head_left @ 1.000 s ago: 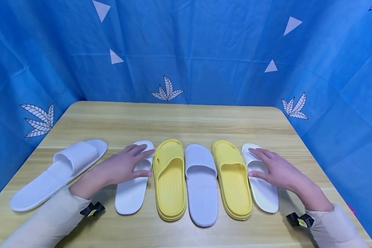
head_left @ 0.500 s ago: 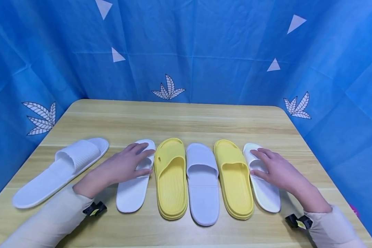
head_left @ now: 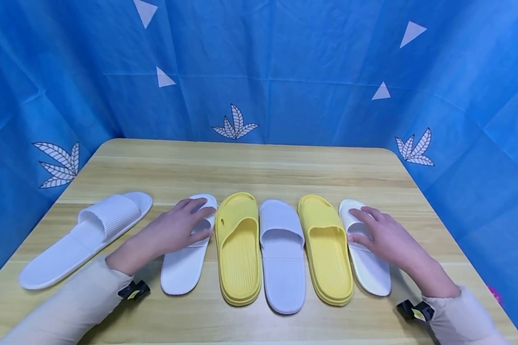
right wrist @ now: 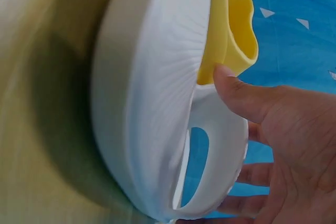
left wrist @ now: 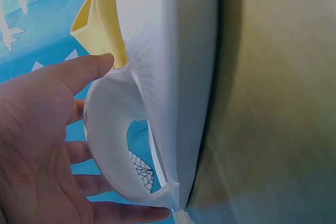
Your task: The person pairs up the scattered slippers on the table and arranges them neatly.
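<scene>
My left hand (head_left: 172, 231) lies over the strap of a white slipper (head_left: 182, 273), fingers spread and gently bent toward its toe. In the left wrist view, the thumb (left wrist: 97, 69) is by the strap's inner side, with the other fingers beyond the strap (left wrist: 105, 129). Likewise, my right hand (head_left: 386, 237) is over the strap of another white slipper (head_left: 373, 275) at the row's right end. Its thumb (right wrist: 236, 90) shows beside the strap and a yellow slipper. Between the hands stand two yellow slippers (head_left: 239, 258) and a pale lavender-white slipper (head_left: 283, 275), side by side, toes away.
One more white slipper (head_left: 64, 254) lies slanted at the far left, under my left forearm's side. A wooden table (head_left: 250, 165) carries them all. Blue patterned cloth (head_left: 263, 67) hangs around its back and sides.
My left thumb has shifted slightly forward, and the left white slipper has turned very little. The right hand and the other slippers stay nearly still; the head view has shifted slightly.
</scene>
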A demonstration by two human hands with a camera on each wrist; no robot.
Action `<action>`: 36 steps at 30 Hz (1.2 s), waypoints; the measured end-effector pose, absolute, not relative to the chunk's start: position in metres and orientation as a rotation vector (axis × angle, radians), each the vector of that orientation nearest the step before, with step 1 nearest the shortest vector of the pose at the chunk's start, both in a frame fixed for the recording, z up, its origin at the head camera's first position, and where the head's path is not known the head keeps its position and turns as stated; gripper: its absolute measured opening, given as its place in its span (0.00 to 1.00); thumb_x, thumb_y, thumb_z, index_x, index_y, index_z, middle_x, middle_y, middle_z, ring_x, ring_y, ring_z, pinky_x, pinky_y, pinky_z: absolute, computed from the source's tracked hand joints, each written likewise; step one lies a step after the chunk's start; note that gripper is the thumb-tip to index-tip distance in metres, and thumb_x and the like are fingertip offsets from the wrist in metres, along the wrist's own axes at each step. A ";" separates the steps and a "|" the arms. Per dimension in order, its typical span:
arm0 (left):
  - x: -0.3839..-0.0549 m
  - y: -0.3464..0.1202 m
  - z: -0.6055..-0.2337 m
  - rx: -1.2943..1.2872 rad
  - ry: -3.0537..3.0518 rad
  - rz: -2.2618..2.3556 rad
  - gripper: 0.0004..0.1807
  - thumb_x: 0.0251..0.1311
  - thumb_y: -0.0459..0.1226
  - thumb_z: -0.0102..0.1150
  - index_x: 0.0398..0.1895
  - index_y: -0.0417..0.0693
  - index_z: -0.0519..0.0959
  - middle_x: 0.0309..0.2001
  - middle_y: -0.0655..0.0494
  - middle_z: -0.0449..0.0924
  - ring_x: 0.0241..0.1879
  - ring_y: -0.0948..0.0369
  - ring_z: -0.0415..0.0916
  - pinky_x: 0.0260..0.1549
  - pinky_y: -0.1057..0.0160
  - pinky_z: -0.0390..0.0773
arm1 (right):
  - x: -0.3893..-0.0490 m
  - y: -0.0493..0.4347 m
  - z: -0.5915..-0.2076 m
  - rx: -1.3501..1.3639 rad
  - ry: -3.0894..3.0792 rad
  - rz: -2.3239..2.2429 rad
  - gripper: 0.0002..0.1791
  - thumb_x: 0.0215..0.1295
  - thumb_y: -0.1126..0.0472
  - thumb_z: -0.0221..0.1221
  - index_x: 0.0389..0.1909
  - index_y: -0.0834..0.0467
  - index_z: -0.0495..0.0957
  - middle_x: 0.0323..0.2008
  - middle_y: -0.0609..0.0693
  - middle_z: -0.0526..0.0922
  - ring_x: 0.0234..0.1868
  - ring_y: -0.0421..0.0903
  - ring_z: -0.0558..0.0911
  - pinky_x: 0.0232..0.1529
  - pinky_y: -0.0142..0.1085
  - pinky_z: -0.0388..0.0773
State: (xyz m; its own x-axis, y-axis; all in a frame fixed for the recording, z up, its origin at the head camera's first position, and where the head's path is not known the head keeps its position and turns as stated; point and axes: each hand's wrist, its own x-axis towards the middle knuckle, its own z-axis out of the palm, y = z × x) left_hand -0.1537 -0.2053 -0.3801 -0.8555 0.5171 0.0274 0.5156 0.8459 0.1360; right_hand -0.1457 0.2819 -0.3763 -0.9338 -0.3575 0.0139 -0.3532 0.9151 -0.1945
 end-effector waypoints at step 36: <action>-0.178 -0.214 -0.380 0.890 2.976 0.096 0.34 0.60 0.59 0.60 0.67 0.56 0.71 0.68 0.39 0.65 0.65 0.39 0.62 0.56 0.31 0.64 | -0.155 0.275 -0.379 -0.452 3.121 -0.287 0.35 0.65 0.40 0.59 0.65 0.59 0.70 0.62 0.69 0.68 0.58 0.73 0.70 0.51 0.67 0.70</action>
State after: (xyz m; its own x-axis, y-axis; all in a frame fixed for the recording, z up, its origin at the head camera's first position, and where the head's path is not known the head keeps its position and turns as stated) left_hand -0.1776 -0.2142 -0.3796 -0.8355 0.5493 -0.0144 0.5473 0.8341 0.0686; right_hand -0.1551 0.2752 -0.3790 -0.9589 -0.2792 0.0502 -0.2837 0.9428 -0.1752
